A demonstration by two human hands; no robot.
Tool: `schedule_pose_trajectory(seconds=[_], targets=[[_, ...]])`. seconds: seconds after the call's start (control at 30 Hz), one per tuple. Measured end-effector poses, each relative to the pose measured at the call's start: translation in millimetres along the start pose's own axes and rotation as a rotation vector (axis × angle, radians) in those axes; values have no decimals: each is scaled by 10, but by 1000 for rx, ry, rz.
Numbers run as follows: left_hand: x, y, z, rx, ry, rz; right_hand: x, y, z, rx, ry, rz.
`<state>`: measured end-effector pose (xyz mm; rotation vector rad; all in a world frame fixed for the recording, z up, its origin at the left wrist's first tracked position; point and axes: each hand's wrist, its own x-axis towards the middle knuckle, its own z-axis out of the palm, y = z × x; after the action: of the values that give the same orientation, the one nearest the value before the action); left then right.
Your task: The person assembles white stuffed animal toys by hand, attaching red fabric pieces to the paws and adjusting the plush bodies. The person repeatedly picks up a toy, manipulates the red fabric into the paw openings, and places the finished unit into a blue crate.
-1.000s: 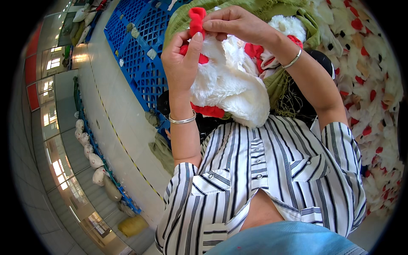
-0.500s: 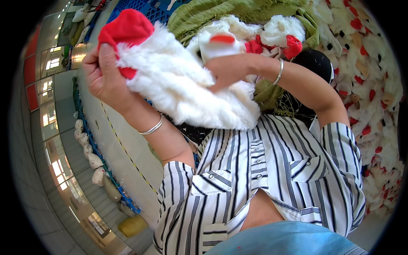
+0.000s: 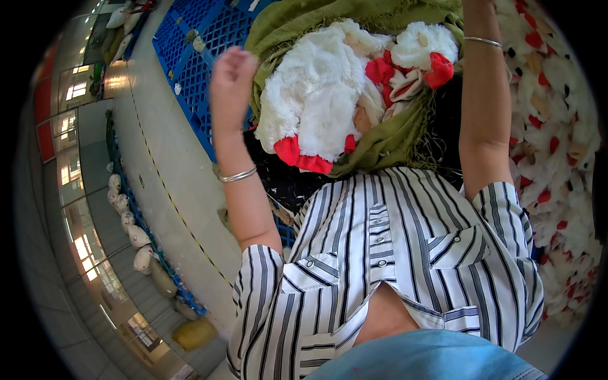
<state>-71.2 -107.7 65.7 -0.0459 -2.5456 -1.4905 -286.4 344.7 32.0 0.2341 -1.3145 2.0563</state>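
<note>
Head-worn fisheye, facing down, close above striped shirt (image 3: 405,253)

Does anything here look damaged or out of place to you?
Yes: the green cloth has a frayed edge, with tangled threads hanging loose on its right. Small scraps also litter the blue pallet, looking like stray waste. The white plush pieces are loosely heaped, but I see no clear damage.

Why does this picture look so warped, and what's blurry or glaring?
Head view: fisheye distortion bends the striped floor line, and the corners go black; head view: the left hand looks smeared, while the white plush pieces are clearer; head view: bright glare shows on the window panes at left.
</note>
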Motion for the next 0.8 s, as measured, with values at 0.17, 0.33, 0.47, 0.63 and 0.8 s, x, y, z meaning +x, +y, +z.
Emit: schedule_pose_trajectory(seconds=[0.17,0.33,0.47,0.63,0.8], targets=[[-561,-592,978,843,-356,292,-1024,85,799,-127,-249,469],[-669,-668,1090,560,-516,64,-1309,-239,1045,-250,-601,634],[-504,-37,524,-169,-411,-170,-1488,-135,1002,-355,-766,680],[-445,497,-78,-548,-9,157,-1543,-332,1071,-282,-913,752],[-366,891,-236,-891,1,162,-1647,-142,1086,360,-960,832]])
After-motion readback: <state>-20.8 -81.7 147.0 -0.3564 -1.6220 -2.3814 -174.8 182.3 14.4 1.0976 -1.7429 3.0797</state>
